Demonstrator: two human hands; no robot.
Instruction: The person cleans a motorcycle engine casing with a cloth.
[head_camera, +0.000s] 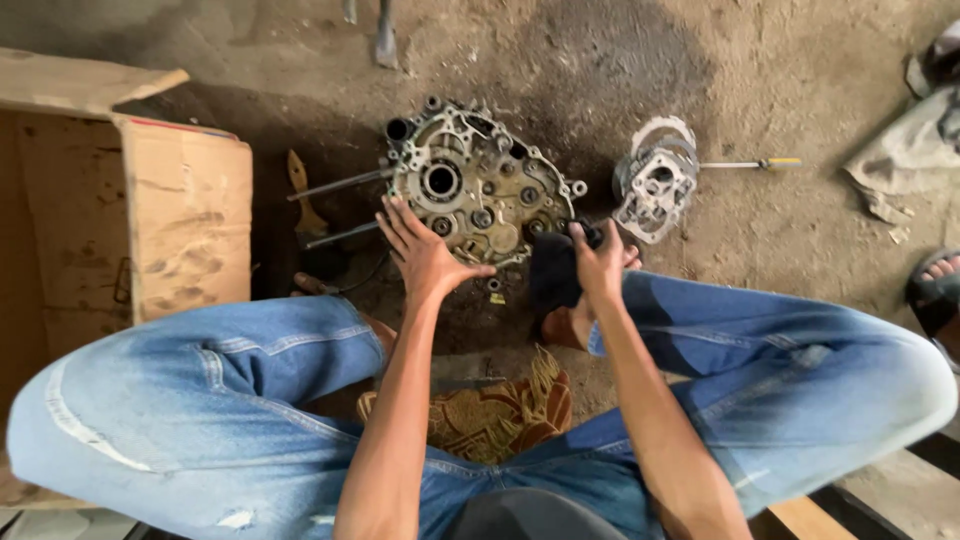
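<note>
While the person sits cross-legged on the dirt floor (800, 60), an engine crankcase half (478, 185) lies flat on the oil-darkened ground between the knees, its open face turned up to show bearing bores and small gears; 2 long studs (335, 184) project from its left side. Left hand (425, 252): open, fingers spread, palm resting on the lower left edge of the crankcase. Right hand (600, 262): closed around a dark rag (553, 272), which hangs below the fist and touches the lower right edge of the casting. Just right of the crankcase, apart from it, lies a pale cylinder part with gaskets (657, 180); a screwdriver with a yellow-tipped handle (750, 163) extends rightward from it. A wooden-handled brush (303, 192) lies left of the studs, near an open cardboard box (185, 215). A patterned cushion (495, 405) shows between the legs, which are clad in faded blue jeans (240, 390). At the right margin, another person's sandalled foot (937, 285) is partly in view.
</note>
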